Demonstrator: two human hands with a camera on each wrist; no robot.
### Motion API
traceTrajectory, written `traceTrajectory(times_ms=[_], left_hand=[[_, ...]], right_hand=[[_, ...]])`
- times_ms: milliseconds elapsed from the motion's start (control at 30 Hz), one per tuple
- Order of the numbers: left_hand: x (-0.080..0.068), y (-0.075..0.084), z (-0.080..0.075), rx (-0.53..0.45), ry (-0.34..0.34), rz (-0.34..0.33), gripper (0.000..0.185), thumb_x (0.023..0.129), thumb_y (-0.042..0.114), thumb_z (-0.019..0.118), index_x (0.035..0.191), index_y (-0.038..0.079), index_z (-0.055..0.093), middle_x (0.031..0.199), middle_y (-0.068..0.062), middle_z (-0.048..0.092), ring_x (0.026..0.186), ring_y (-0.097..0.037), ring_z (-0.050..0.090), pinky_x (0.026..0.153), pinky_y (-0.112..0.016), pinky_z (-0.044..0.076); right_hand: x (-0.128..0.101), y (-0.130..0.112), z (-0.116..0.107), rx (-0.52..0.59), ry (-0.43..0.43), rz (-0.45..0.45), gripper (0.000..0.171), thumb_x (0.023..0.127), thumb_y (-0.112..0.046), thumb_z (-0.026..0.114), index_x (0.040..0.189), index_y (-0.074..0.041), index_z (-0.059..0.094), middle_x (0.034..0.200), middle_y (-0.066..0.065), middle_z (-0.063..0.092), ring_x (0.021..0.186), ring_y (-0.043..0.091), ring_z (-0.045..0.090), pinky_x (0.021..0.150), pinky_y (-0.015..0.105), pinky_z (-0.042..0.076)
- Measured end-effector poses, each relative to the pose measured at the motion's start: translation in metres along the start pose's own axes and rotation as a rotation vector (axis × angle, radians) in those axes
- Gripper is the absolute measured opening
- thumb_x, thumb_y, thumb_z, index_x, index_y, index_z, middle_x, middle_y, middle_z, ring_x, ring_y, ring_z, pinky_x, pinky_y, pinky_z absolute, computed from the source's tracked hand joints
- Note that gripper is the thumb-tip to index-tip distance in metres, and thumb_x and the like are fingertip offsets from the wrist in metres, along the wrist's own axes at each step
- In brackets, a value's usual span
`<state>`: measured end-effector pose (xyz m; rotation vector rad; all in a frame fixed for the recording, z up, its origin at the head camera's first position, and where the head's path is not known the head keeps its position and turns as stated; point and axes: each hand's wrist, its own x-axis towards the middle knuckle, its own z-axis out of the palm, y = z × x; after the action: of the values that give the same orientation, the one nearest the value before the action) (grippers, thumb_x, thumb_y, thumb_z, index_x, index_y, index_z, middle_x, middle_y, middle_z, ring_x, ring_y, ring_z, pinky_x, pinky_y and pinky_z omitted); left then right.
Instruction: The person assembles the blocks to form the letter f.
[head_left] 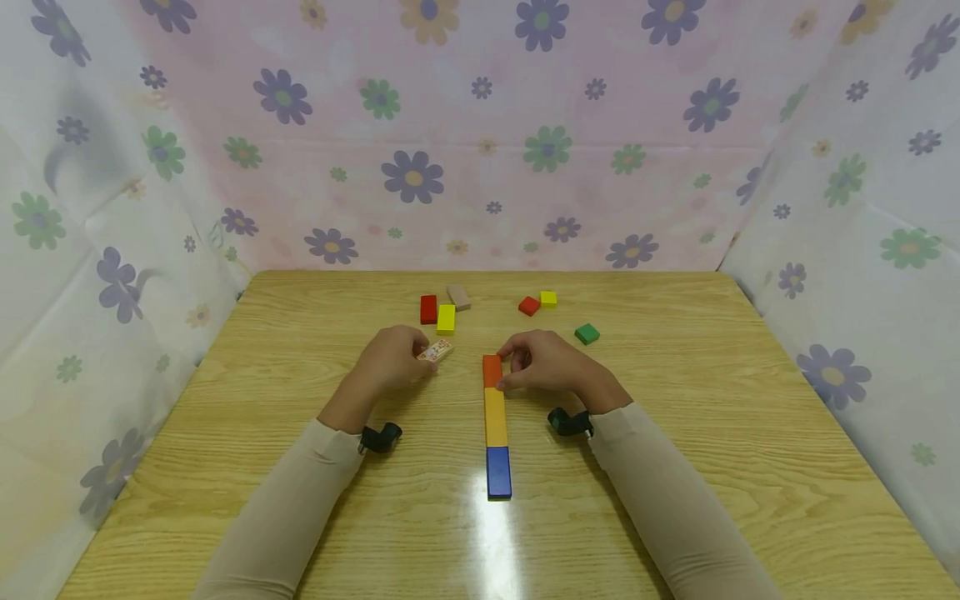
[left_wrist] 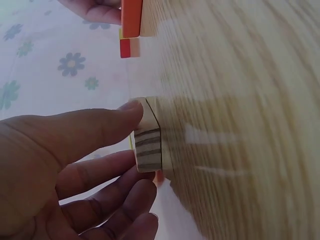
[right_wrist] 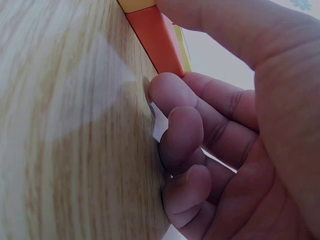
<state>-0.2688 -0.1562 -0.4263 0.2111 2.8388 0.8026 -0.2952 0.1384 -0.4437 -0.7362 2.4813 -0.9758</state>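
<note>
Three blocks lie end to end in a straight row on the table: orange [head_left: 492,370] at the far end, yellow-orange [head_left: 496,417] in the middle, blue [head_left: 498,472] nearest. My right hand [head_left: 551,362] pinches the orange block from the right, thumb near its joint with the yellow-orange one, a fingertip at its far end. To the left of the row, my left hand [head_left: 390,358] holds a pale wooden block [head_left: 435,351] with a printed top between thumb and fingers. Dark stripes mark that block's end [left_wrist: 148,150] in the left wrist view. Whether it touches the table, I cannot tell.
Beyond my left hand lie a red block [head_left: 428,309], a yellow block [head_left: 446,319] and a plain wood block [head_left: 458,297]. Farther right are a small red block [head_left: 528,306], a small yellow block [head_left: 548,299] and a green block [head_left: 587,333]. Flowered cloth [head_left: 450,233] borders the table.
</note>
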Motion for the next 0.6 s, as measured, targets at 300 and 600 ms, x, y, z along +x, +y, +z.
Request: traceTrajectory(times_ms=[300,600], left_hand=[[0.002,0.0024,0.0016,0.037,0.018,0.026,0.032,0.087,0.024,0.083,0.114,0.007,0.076,0.108,-0.009,0.072,0.091,-0.024,0.062,0.084,-0.042,0.052],[0.001,0.005,0.0029,0.068,0.017,0.034,0.033,0.084,0.022,0.086,0.114,0.012,0.075,0.106,-0.005,0.072,0.094,-0.023,0.064,0.084,-0.043,0.054]], right_hand=[[0.0009,0.0009,0.0002,0.021,-0.001,0.005,0.05,0.082,-0.037,0.088,0.123,-0.015,0.07,0.085,0.001,0.071,0.076,0.021,0.064,0.073,0.036,0.055],[0.0009,0.0003,0.0001,0.024,-0.005,0.005,0.05,0.082,-0.037,0.088,0.123,-0.015,0.07,0.085,0.002,0.071,0.076,0.021,0.064,0.073,0.037,0.055]])
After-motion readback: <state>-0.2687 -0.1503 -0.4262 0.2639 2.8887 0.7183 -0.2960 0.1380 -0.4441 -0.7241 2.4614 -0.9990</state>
